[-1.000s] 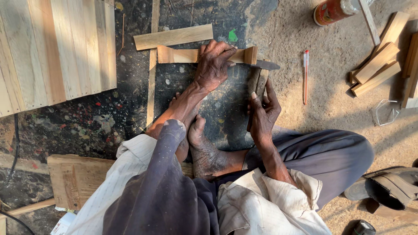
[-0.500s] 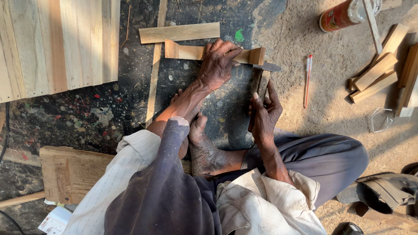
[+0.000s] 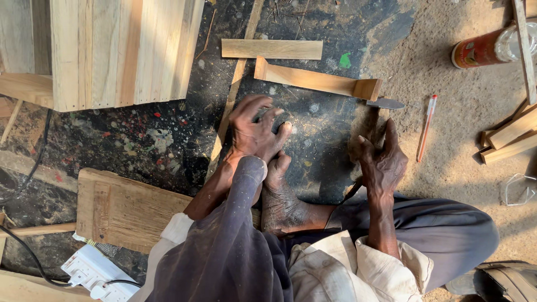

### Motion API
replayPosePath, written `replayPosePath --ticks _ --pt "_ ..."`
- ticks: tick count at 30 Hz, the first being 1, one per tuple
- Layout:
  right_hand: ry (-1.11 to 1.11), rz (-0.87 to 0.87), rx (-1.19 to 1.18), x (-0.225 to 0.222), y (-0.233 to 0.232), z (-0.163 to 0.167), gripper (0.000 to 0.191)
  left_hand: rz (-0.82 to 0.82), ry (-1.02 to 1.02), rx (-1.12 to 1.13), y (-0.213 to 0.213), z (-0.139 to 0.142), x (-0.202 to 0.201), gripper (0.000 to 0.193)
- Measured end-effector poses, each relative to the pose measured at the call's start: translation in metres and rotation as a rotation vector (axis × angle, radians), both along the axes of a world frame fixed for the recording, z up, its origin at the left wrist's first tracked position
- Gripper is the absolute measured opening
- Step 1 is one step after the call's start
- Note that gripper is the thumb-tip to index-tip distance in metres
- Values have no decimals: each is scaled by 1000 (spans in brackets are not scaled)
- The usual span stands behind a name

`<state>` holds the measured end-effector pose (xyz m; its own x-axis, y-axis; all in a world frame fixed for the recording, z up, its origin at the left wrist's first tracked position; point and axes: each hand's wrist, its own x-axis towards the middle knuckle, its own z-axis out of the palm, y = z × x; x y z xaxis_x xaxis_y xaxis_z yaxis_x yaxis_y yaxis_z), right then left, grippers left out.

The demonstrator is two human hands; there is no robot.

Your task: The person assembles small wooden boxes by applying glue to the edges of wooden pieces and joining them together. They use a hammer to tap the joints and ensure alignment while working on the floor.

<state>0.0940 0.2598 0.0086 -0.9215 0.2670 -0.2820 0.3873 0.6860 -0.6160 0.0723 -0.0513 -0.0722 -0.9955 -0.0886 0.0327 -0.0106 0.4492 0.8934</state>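
My left hand (image 3: pixel 254 127) hovers with fingers spread and nothing in it, just above my bare foot (image 3: pixel 279 196) on the dark, dusty floor. My right hand (image 3: pixel 385 162) is closed on the wooden handle of a tool (image 3: pixel 366 131) that stands nearly upright. A flat metal blade (image 3: pixel 386 103) shows at the handle's top. It lies beside the blocky end of a notched wooden piece (image 3: pixel 313 81), which rests on the floor beyond both hands. A plain flat slat (image 3: pixel 271 48) lies just past it.
A large pale wooden panel assembly (image 3: pixel 117 50) fills the upper left. A board (image 3: pixel 126 210) and a white power strip (image 3: pixel 95 271) lie lower left. A thin strip (image 3: pixel 235 89) crosses the floor. Right side: red pen (image 3: pixel 426 128), red can (image 3: pixel 478 49), wood offcuts (image 3: pixel 512 134).
My left hand has let go of the notched wooden piece and drawn back toward my foot, fingers opening. My right hand keeps its grip on the tool handle.
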Motion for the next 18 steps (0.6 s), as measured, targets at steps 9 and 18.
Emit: replayPosePath --ticks 9,18 --pt "499 368 134 -47 -12 -22 60 -2 127 1 -32 23 -50 66" --pt "425 426 37 -100 -9 -51 28 -102 241 -153 -34 12 -62 53"
